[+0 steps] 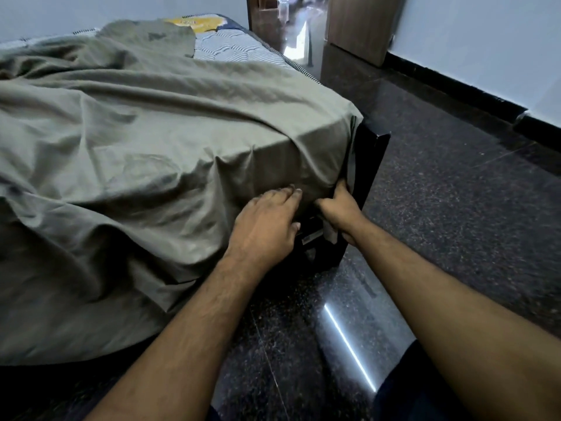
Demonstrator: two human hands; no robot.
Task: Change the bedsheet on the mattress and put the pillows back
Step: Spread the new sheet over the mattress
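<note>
The near corner of the bed frame [368, 165], a dark wooden post, is the landmark here, and the whole step turns on the narrow slot between that post and the mattress [239, 45]. The olive-green bedsheet [145, 117] lies draped over the mattress, pulled fairly snug around the corner beside the post but loose and rumpled away from it, with its hem hanging free down the side toward the lower left. At the far end from the post a strip of striped mattress is uncovered. The right hand [341, 209] is the nearer one to the slot: its fingers are curled closed around a fold of sheet right against the post, apparently pressing cloth down into the gap. The left hand [267, 223] lies flat and spread on the sheet just beside it, palm down, gripping nothing that I can see, seemingly holding the fabric taut on the mattress side. The loose cloth runs leftward from both hands along the mattress's long edge, so tucking would probably proceed that way, led by the left hand. Room is tight against the post; the dark polished floor [440, 192] to the right of it is open for the person to shift. No pillows are visible, so that part looks undone.
</note>
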